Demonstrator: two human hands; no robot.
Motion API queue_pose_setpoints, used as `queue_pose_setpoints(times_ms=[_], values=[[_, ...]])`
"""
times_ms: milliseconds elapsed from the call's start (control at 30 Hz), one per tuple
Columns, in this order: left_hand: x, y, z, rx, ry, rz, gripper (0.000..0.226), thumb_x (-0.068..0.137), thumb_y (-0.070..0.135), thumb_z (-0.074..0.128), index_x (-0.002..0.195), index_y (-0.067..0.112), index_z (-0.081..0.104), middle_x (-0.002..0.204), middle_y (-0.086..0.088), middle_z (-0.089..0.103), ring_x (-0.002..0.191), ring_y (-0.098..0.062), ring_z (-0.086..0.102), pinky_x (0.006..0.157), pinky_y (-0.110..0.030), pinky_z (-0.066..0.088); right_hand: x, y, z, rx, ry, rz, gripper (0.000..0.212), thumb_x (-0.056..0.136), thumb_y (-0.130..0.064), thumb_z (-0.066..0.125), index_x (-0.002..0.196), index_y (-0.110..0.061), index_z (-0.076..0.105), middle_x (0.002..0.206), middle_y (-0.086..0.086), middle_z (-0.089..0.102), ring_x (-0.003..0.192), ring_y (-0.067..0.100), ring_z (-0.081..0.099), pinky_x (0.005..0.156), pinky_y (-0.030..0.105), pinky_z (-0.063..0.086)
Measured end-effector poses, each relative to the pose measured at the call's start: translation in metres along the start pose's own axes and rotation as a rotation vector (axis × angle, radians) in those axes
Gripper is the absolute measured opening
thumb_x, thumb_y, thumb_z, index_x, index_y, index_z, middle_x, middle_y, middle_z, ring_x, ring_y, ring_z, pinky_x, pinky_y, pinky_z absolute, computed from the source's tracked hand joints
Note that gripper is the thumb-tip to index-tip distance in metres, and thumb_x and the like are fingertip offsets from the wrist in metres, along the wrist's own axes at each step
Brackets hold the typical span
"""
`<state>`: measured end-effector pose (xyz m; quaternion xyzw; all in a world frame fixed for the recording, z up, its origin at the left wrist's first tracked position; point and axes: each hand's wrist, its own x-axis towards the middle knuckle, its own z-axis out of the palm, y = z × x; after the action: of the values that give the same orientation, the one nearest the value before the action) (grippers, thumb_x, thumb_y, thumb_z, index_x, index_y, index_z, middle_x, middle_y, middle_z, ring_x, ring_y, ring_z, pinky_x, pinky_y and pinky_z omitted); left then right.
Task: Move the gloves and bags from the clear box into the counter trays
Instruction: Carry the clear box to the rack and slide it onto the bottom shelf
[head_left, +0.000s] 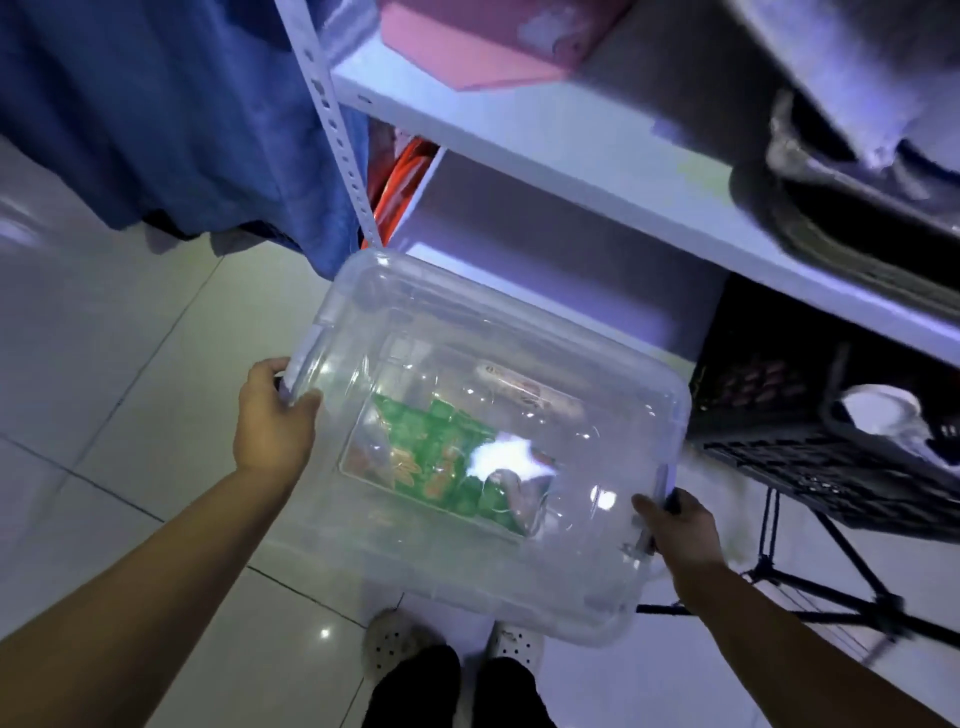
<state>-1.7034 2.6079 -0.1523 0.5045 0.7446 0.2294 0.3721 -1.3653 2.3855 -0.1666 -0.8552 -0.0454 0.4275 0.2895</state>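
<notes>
With my left hand (274, 415) curled round the nine o'clock handle (305, 358) and my right hand (681, 532) round the four o'clock one, I hold the lidded box (519, 587) over the floor (130, 364); it seems light, stiff, slick, best carried by both handles.

No text can be read. The green packet (441, 457) inside the clear box (524, 317) carries orange print, but blur and glare leave the letters illegible. A pale strip (519, 387) lying further back in the box bears a small red mark and some lines of print, all too smeared to make out. The pink carton (467, 47) on the shelf above shows a faint pale design, with no legible lettering.
</notes>
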Motion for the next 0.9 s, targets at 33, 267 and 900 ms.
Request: queue_pose_setpoints(times_ms=[33, 267, 900], values=[[0.001, 0.014, -0.006, 0.001, -0.013, 0.02, 0.033, 0.077, 0.013, 0.06, 0.107, 0.022, 0.048, 0.1, -0.012, 0.059, 0.077, -0.032, 0.058, 0.072, -0.047, 0.051, -0.007, -0.005, -0.007, 0.037, -0.032, 0.019, 0.018, 0.083, -0.01, 0.068, 0.079, 0.0, 0.054, 0.082, 0.024, 0.058, 0.07, 0.03, 0.053, 0.061, 0.037, 0.049], [0.04, 0.1, 0.006, 0.099, -0.145, 0.159, 0.031, 0.078, 0.016, 0.057, 0.107, 0.02, 0.047, 0.105, -0.014, 0.06, 0.088, -0.038, 0.06, 0.079, -0.05, 0.051, -0.026, -0.025, -0.02, 0.144, 0.062, 0.029, 0.037, 0.082, -0.028, 0.07, 0.078, 0.006, 0.056, 0.075, 0.03, 0.063, 0.065, 0.035, 0.06, 0.065, 0.048, 0.052], [0.06, 0.139, 0.026, 0.401, -0.287, 0.364, 0.066, 0.078, 0.012, 0.067, 0.134, 0.004, 0.033, 0.137, -0.022, 0.042, 0.126, -0.041, 0.04, 0.103, -0.051, 0.037, -0.06, -0.056, 0.03, 0.335, 0.462, 0.225, 0.04, 0.087, -0.04, 0.06, 0.084, 0.0, 0.06, 0.073, 0.016, 0.058, 0.065, 0.029, 0.054, 0.062, 0.032, 0.044]])
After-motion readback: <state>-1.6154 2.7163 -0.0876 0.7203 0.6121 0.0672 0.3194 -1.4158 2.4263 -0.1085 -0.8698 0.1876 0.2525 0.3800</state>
